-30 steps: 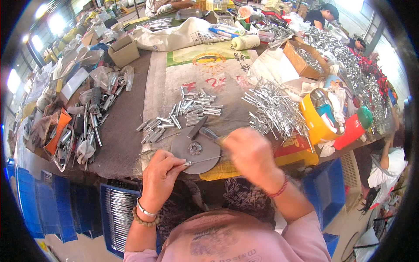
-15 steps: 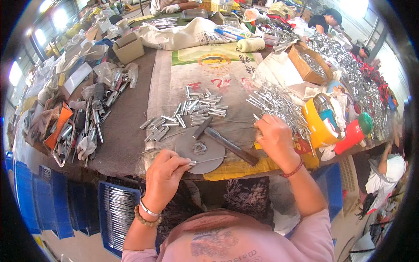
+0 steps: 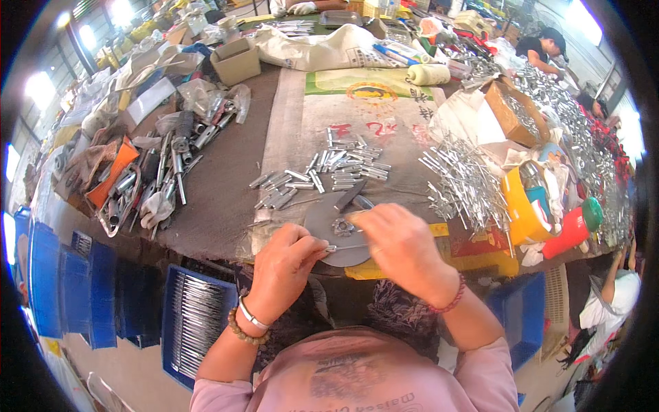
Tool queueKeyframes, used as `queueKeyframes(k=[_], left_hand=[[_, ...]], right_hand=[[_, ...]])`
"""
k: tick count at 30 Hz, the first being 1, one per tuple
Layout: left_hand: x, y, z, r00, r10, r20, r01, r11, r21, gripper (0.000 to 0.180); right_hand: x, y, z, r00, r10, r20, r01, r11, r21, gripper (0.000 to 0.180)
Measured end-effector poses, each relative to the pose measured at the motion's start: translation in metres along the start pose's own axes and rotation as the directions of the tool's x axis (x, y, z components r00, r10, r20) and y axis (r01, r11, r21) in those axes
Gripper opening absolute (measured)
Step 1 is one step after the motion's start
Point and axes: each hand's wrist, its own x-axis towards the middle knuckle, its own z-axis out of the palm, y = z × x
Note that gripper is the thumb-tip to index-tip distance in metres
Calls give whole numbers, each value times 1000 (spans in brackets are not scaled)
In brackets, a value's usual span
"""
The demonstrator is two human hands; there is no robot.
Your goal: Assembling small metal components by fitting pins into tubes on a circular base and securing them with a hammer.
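Observation:
My left hand (image 3: 287, 257) is closed in a pinch on a small silver metal sleeve (image 3: 331, 248), from which a thin rod runs toward the right over the edge of a grey round plate (image 3: 347, 255). My right hand (image 3: 405, 250) is a little smeared, its fingertips drawn together above the plate; whatever they hold cannot be made out. Beneath it lies a hammer (image 3: 349, 196) with a dark head, most of its handle hidden by that hand. A ring-shaped metal piece (image 3: 341, 227) sits on the plate. Behind are several short metal sleeves (image 3: 347, 161) in a loose heap.
Thin metal rods (image 3: 467, 182) are piled at the right, beside a yellow container (image 3: 519, 206) and a red cup (image 3: 563, 233). Tools and parts (image 3: 168, 161) crowd the left. Below the table edge stands a blue crate (image 3: 195, 326) of rods. A co-worker (image 3: 542, 51) bends at far right.
My right hand has moved left from the rod pile to above the hammer, near my left hand. The whole view has shifted, with the table appearing farther right. My left hand keeps its pinch.

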Motion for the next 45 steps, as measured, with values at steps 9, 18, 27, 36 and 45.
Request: queueKeyframes(k=[9, 18, 27, 36, 45], left_hand=[[-1, 0, -2, 1000, 18, -4, -18, 1000, -11, 19], [0, 0, -5, 1000, 23, -14, -23, 999, -43, 18], [-1, -3, -2, 1000, 13, -15, -14, 999, -42, 20], [-1, -2, 0, 1000, -29, -10, 28, 994, -107, 21], [-2, -9, 3, 999, 20, -33, -24, 993, -114, 22]], right_hand=[[4, -8, 36, 995, 74, 66, -95, 908, 408, 50], [4, -11, 35, 988, 121, 101, -151, 907, 393, 54], [6, -34, 23, 977, -104, 186, 108, 994, -9, 40], [-29, 13, -5, 968, 247, 49, -228, 940, -253, 52], [-55, -25, -22, 990, 142, -19, -143, 986, -88, 59]])
